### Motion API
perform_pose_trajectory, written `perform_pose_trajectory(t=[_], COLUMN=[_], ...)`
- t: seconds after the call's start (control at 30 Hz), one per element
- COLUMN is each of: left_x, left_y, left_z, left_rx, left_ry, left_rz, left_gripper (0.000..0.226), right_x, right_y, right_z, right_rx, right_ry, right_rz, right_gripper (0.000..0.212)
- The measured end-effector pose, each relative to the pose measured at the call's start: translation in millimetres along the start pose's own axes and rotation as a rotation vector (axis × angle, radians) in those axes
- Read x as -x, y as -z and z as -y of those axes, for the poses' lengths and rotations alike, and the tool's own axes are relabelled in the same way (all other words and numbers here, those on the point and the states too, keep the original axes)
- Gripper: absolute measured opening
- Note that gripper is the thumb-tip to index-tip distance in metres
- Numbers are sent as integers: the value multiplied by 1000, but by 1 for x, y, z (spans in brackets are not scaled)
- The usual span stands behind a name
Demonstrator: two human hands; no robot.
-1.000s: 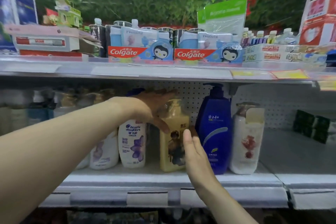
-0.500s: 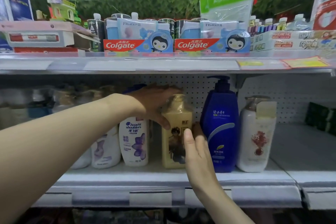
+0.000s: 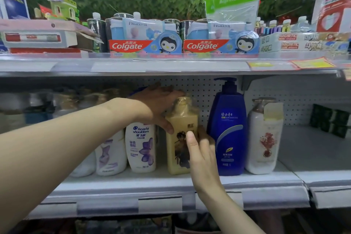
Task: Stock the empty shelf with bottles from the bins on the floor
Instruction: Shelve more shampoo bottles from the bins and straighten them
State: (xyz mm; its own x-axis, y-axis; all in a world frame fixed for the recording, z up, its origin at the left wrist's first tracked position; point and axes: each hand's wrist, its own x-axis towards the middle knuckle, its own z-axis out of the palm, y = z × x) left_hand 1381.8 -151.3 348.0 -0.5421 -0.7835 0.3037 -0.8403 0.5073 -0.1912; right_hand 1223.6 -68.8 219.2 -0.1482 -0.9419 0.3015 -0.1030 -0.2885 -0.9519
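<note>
Shelf (image 3: 171, 180) bears yellow bottle (image 3: 179, 119) between white bottle (image 3: 140, 148) and blue pump bottle (image 3: 228, 135).

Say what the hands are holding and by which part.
Both hold the yellow bottle: the left hand grips its upper part near the cap, the right hand its right side at mid-height.

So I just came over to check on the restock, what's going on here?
A person is setting a yellow bottle on the shelf, in the gap between a Head & Shoulders bottle and a tall blue pump bottle. The left-hand grip holds it round the top, and the right-hand grip holds it lower on its right side. The bottle looks upright with its base on the shelf, not yet released.
</note>
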Motion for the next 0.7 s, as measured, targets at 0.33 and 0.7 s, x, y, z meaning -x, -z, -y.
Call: perform_pose_trajectory(t=[0.33,0.7], left_x=[8,6], left_y=[5,5], left_z=[7,6], left_rx=[-97,-90], left_ry=[26,6], left_rz=[7,-19], left_gripper=[111,108], right_x=[1,-34], right_y=[-15,-10], right_z=[-10,-11], right_rx=[76,31], right_ry=[-5,-142], right_rz=[37,39], right_gripper=[60,105])
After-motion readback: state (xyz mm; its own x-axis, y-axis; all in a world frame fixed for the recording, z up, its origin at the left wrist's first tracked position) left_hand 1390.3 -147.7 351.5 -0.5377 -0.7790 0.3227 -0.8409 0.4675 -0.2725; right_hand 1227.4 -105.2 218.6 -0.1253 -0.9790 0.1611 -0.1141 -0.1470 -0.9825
